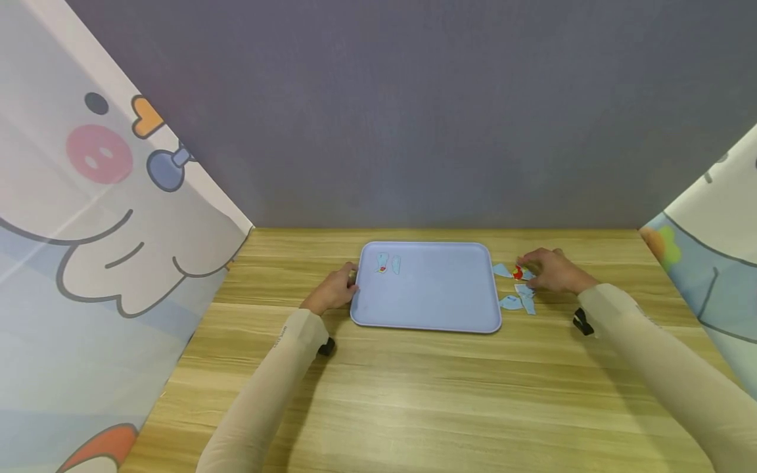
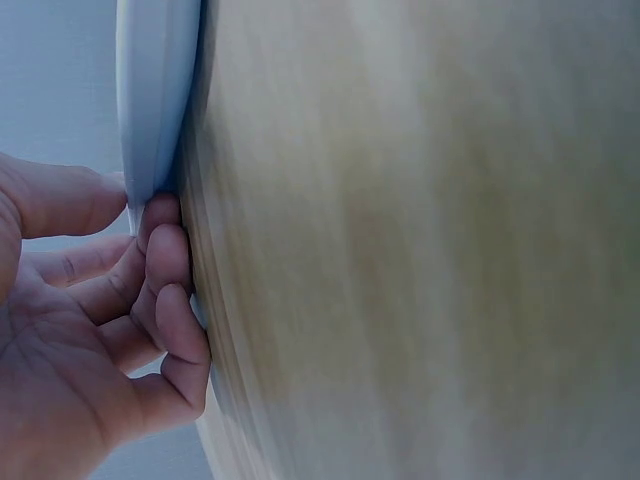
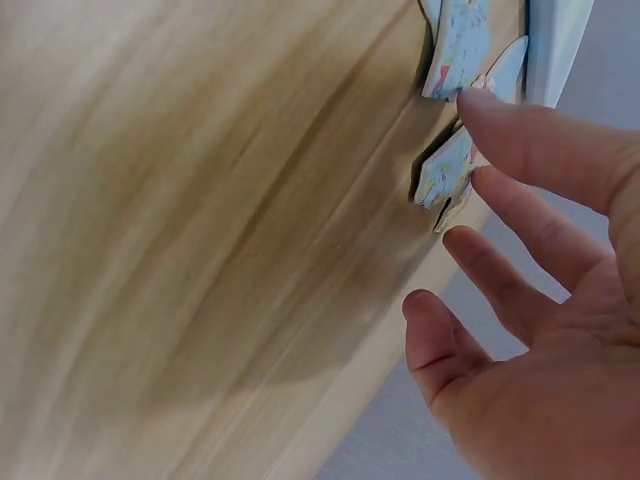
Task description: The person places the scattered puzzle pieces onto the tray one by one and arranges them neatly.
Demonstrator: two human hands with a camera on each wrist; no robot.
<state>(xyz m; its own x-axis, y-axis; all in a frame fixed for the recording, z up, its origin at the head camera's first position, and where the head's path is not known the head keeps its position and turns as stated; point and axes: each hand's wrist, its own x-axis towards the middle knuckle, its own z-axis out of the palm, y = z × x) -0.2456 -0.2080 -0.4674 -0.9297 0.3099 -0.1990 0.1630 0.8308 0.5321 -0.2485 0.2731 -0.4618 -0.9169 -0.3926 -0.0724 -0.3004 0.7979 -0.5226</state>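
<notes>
Wood-look worktop with yellowish-brown grain [image 1: 414, 394] here, plain grey wall [image 1: 449, 118] behind it and a cartoon-print panel [image 1: 35, 368] off to the left. Sitting on it is a pale lilac-blue rectangular tray with rounded corners [image 1: 432, 295], with two small light-blue flat printed pieces [image 1: 396, 265] near its far left corner. Left hand [image 1: 336, 289] has the tray's left rim pinched between thumb and fingers. Right hand [image 1: 556, 270] is over a loose cluster of light-blue flat printed pieces [image 1: 510, 303], one with bright red on it, just beside the tray's right edge; fingers bent, can't tell if they're gripping one
</notes>
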